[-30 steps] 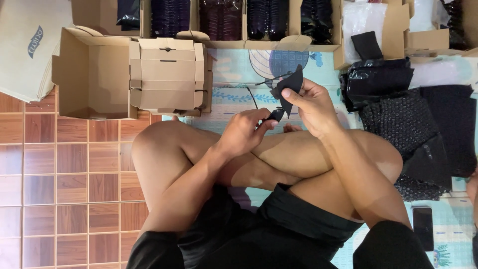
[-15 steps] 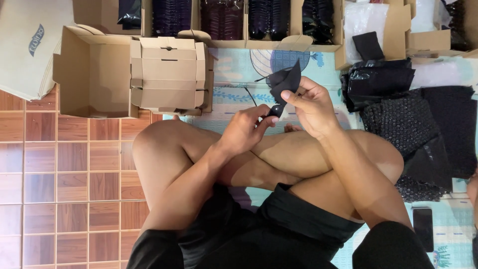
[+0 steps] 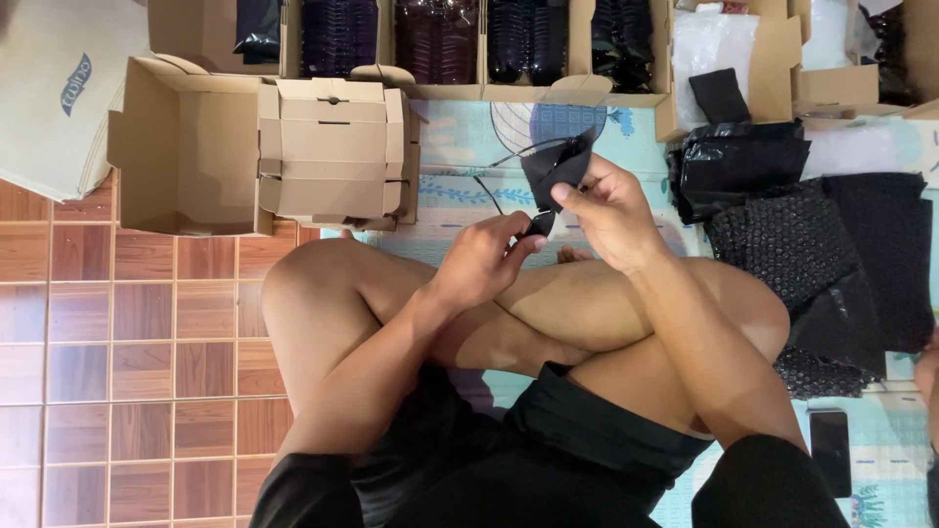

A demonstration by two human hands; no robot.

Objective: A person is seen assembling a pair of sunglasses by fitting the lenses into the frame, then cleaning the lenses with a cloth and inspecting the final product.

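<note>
Patterned mat (image 3: 460,147) under our crossed legs, and both hands work above the knees: our right hand (image 3: 611,210) clamps its grip on the dark sunglasses (image 3: 553,166), tilting them up, while our left hand (image 3: 484,259) pinches the lower end to steady them; folded cartons (image 3: 333,161) wait leftward.

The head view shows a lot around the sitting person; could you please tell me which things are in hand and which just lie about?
In hand:
- left hand and right hand, both on the dark sunglasses

Lying about:
- folded cardboard boxes
- open carton
- black bubble wrap
- black plastic bags
- phone
</note>
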